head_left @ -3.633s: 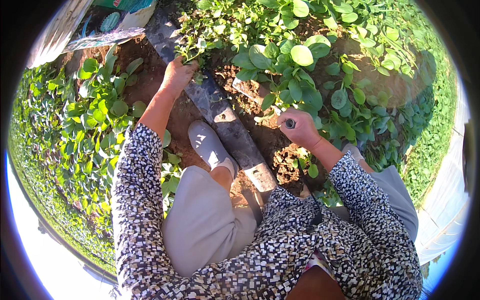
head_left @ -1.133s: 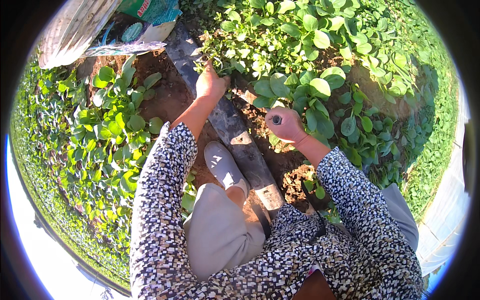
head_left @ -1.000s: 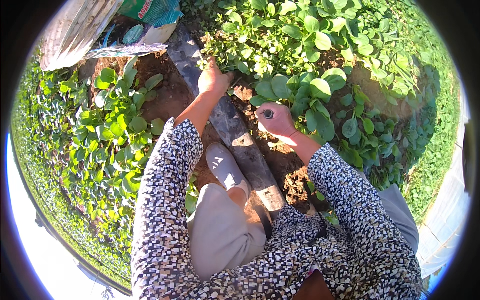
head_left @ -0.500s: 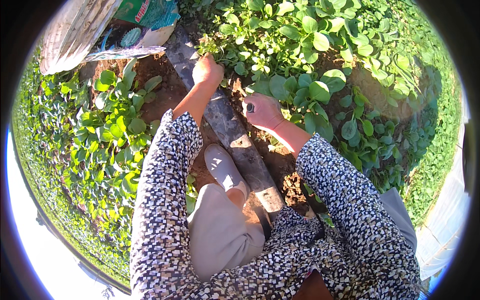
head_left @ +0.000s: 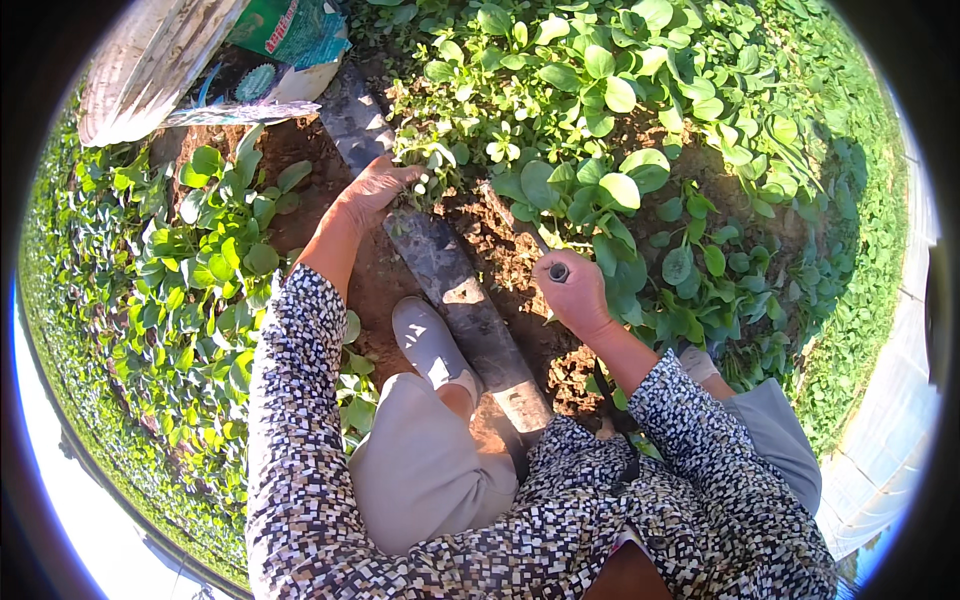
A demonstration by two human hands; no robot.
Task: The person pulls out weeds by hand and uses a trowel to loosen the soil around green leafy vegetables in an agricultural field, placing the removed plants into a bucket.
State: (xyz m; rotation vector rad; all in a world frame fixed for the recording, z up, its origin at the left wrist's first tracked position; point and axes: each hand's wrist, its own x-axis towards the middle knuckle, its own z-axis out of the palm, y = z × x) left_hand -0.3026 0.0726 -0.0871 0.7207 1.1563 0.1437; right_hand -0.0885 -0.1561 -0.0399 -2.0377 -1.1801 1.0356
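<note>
In my right hand is a hand tool with a round handle end and a narrow, soil-coloured blade, slanting up and left over loose brown soil. The fist is wrapped round the handle, and the tool's exact kind is unclear. My left hand is over the dark flat strip, its fingers closed on small green plants at the bed's edge; the fingertips are partly hidden. Broad-leaved leafy greens grow just beyond the blade.
A whitish, dirt-streaked container stands at the far left beside a green printed bag. More leafy greens grow at left. My grey shoe is on soil beside the strip. Pale sheeting lies along the right edge.
My left hand has come nearer and slightly left, with small greens at its fingers. My right hand has drawn back to the right with the tool, and its blade now shows more.
</note>
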